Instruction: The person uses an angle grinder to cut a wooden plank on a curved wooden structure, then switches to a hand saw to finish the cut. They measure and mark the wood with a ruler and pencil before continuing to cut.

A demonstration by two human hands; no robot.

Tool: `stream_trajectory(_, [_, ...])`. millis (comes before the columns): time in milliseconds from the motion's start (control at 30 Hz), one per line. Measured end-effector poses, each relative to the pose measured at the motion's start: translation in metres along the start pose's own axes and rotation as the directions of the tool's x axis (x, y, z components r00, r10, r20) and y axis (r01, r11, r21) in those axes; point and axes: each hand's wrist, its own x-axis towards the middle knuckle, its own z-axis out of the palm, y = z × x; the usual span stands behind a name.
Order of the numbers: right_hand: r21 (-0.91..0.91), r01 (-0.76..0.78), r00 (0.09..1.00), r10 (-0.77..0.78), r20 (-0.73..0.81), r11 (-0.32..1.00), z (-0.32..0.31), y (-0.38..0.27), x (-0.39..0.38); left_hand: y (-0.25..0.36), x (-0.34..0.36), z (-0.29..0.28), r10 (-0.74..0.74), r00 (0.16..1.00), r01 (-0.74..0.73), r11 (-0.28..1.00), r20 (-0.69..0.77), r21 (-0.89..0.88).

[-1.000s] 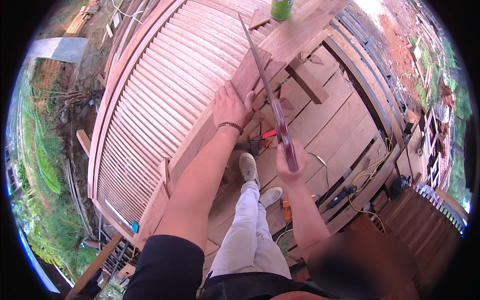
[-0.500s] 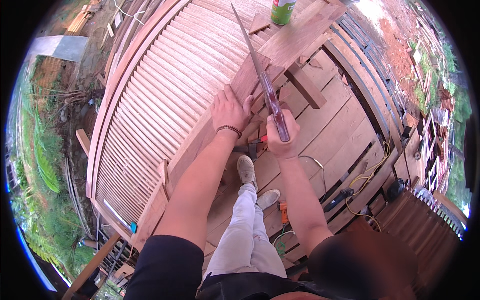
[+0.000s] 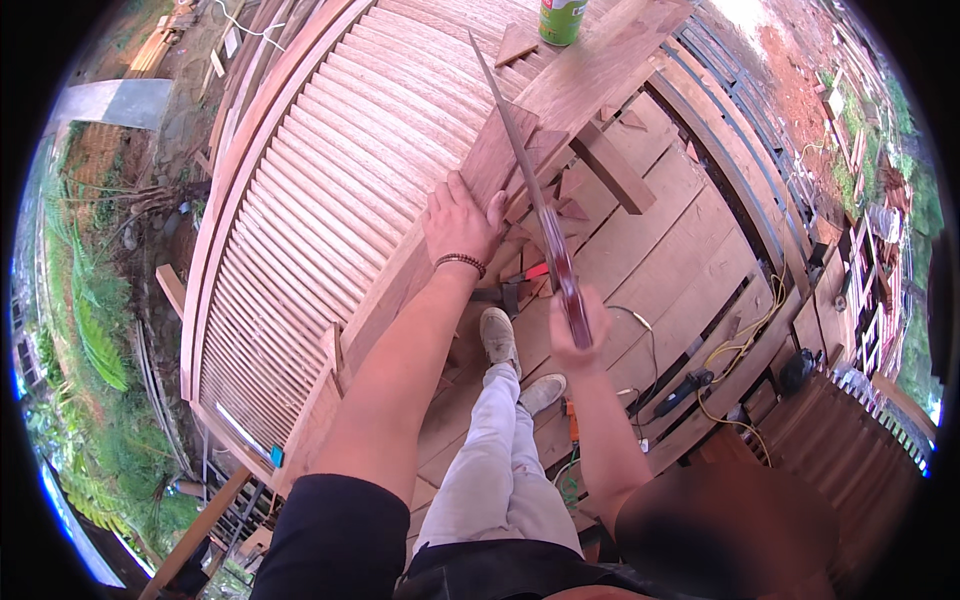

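Note:
My right hand point(image 3: 572, 338) grips the handle of a long hand saw point(image 3: 520, 165). Its blade runs up and away across the end of a reddish wooden plank point(image 3: 590, 70). My left hand point(image 3: 460, 222) lies flat on a plank point(image 3: 400, 285), fingers spread, just left of the blade. The plank rests on a slatted wooden rail structure point(image 3: 310, 190). My legs and shoes point(image 3: 500, 335) stand on the wooden deck below.
A green can point(image 3: 560, 18) stands on the plank's far end. A red-handled tool point(image 3: 528, 275) lies on the deck boards point(image 3: 670, 260) by my feet. A black power tool point(image 3: 685, 392) and a yellow cord point(image 3: 745, 335) lie at the right. Greenery lies far below at the left.
The saw and my right hand have drawn back toward me after pushing forward half a second ago. My left hand has stayed on the plank.

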Motion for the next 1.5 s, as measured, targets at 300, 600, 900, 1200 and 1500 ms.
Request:
stream_trajectory(300, [0.092, 0.087, 0.996, -0.084, -0.031, 0.992, 0.029, 0.008, 0.07, 0.009, 0.002, 0.004, 0.033, 0.999, -0.033, 0.999, -0.039, 0.01])
stream_trajectory(600, [-0.132, 0.131, 0.991, -0.129, 0.022, 0.983, -0.046, 0.023, -0.066, -0.001, -0.012, 0.007, 0.011, 1.0, -0.01, 1.0, -0.029, 0.012])
stream_trajectory(900, [-0.237, 0.165, 0.986, -0.156, 0.055, 0.958, -0.056, 0.01, -0.079, 0.001, 0.004, -0.002, 0.001, 1.0, -0.001, 1.0, -0.031, 0.022])
stream_trajectory(1200, [-0.015, 0.067, 0.998, -0.067, -0.003, 0.998, 0.01, 0.011, 0.028, 0.004, 0.004, 0.0, -0.028, 1.0, 0.028, 1.0, -0.011, 0.007])
stream_trajectory(1500, [0.023, 0.095, 0.995, -0.096, 0.017, 0.995, 0.018, 0.008, 0.063, 0.014, 0.014, 0.001, -0.011, 0.999, 0.01, 1.0, -0.033, -0.025])
